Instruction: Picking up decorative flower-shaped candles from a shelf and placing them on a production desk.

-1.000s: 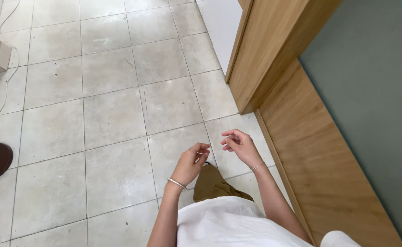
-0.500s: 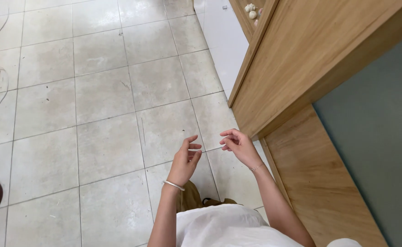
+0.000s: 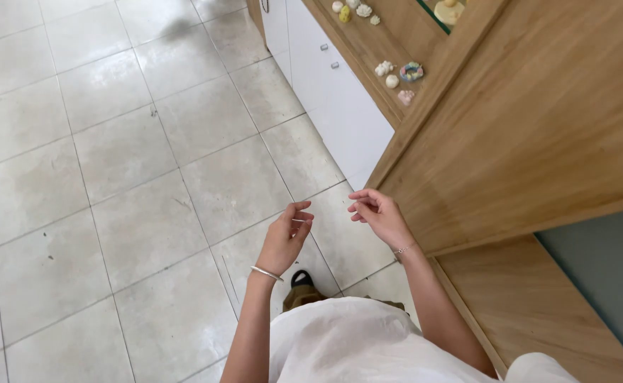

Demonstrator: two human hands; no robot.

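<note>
Looking down past a white top (image 3: 368, 340) and one dark shoe (image 3: 301, 278) on the pale floor tiles (image 3: 134, 170). Raised in front of the body, both hands, near each other but apart. Left hand (image 3: 284, 237) loosely curled, thumb and forefinger close together, a silver bangle (image 3: 266, 272) on the wrist; cannot tell whether anything is pinched between the fingertips. Right hand (image 3: 378, 213) half open, fingers bent and pointing toward the left one, a thin bracelet (image 3: 404, 249) at the wrist, nothing visibly gripped. Just beside the right hand, a broad wooden panel (image 3: 538, 142). Farther off, white cupboard doors (image 3: 333, 92) with small knobs. Farthest, on a wooden shelf (image 3: 368, 42), small pale trinkets (image 3: 395, 74), one ringed in colours.
</note>
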